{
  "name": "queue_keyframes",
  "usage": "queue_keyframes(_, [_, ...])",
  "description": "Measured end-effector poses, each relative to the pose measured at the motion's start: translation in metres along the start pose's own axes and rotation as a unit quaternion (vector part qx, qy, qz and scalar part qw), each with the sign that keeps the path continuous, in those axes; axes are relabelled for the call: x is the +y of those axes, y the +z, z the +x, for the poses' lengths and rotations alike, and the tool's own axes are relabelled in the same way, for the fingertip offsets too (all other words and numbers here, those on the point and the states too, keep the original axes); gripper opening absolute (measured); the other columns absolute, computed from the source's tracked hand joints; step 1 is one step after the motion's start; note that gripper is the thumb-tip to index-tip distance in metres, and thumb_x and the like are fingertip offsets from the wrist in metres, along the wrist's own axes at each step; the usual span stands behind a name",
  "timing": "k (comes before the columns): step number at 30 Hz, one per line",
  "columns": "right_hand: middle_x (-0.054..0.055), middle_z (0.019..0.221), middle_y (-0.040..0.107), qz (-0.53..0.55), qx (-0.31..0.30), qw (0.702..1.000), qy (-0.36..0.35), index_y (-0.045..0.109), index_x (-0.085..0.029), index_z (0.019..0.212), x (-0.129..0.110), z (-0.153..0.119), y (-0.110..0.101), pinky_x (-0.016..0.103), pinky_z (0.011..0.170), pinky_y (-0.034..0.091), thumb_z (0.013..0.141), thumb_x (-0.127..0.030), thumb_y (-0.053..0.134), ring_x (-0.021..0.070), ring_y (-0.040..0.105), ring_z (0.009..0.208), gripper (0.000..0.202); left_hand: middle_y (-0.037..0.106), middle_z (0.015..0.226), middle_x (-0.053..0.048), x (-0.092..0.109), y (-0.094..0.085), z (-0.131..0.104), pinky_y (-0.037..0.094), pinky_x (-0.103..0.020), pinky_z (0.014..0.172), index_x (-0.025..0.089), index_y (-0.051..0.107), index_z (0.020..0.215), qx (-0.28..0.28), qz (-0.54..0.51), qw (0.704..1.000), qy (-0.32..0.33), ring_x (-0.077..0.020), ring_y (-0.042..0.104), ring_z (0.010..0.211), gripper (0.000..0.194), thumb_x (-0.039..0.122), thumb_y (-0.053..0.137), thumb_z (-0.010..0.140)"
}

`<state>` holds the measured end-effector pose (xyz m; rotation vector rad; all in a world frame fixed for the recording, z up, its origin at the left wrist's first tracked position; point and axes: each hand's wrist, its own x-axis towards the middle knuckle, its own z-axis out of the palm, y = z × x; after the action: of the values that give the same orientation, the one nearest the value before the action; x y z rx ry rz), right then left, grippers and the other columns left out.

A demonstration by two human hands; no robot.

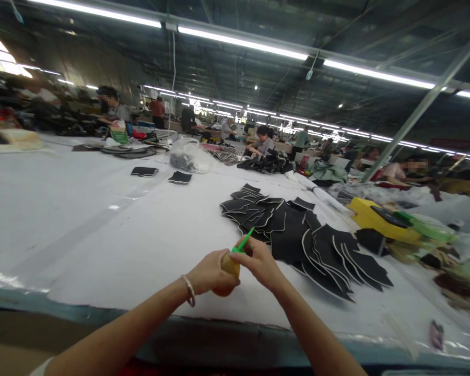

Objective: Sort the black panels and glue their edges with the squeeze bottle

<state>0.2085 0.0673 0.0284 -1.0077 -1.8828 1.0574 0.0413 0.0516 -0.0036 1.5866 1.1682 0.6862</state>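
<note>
The left hand (211, 271) grips the bottle (230, 265) over the table (121, 256); the right hand (260, 261) pinches its green nozzle (245, 239) near the base. Black pieces (292, 240) lie at two o'clock from the bottle, a bag (190, 155) at eleven.

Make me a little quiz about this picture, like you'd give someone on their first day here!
1. Which wrist wears the bracelet, left or right?
2. True or false: two small black pieces lie apart from the big pile.
3. Fill in the colour: the left hand holds a yellowish container, and the right hand has its fingers on a ___ stick.

Key: 1. Left. 2. True. 3. Green.
</note>
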Motion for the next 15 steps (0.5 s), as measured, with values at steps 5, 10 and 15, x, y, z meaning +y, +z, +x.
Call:
queue_keyframes(5, [0.000, 0.074, 0.056, 0.164, -0.150, 0.975, 0.008, 0.061, -0.017, 0.084, -0.008, -0.003, -0.011, 0.025, 0.059, 0.035, 0.071, -0.037, 0.078, 0.0131, 0.047, 0.067, 0.029, 0.066, 0.073, -0.005, -0.006, -0.011, 0.001, 0.046, -0.031, 0.061, 0.012, 0.065, 0.082, -0.364, -0.277, 0.889, 0.030, -0.0199, 0.059, 0.066, 0.041, 0.034, 0.077, 0.049])
queue_keyframes(10, [-0.003, 0.061, 0.046, 0.326, -0.080, 0.940, -0.066, 0.062, -0.018, 0.085, -0.019, 0.002, -0.026, 0.026, 0.052, 0.026, 0.070, -0.043, 0.078, 0.0107, 0.037, 0.054, 0.033, 0.068, 0.076, -0.008, -0.008, -0.006, -0.002, 0.049, -0.035, 0.063, 0.012, 0.066, 0.086, -0.432, -0.307, 0.848, 0.015, -0.0240, 0.063, 0.068, 0.050, 0.035, 0.083, 0.044])
queue_keyframes(15, [-0.005, 0.056, 0.027, 0.332, 0.063, 0.929, -0.154, 0.060, -0.025, 0.075, -0.059, -0.011, -0.081, 0.029, 0.050, 0.023, 0.074, -0.060, 0.070, 0.0115, 0.018, 0.049, 0.037, 0.064, 0.083, -0.002, -0.015, -0.010, 0.007, 0.045, -0.027, 0.066, 0.016, 0.057, 0.099, -0.120, -0.222, 0.967, 0.026, -0.0166, 0.059, 0.074, 0.056, 0.025, 0.083, 0.050])
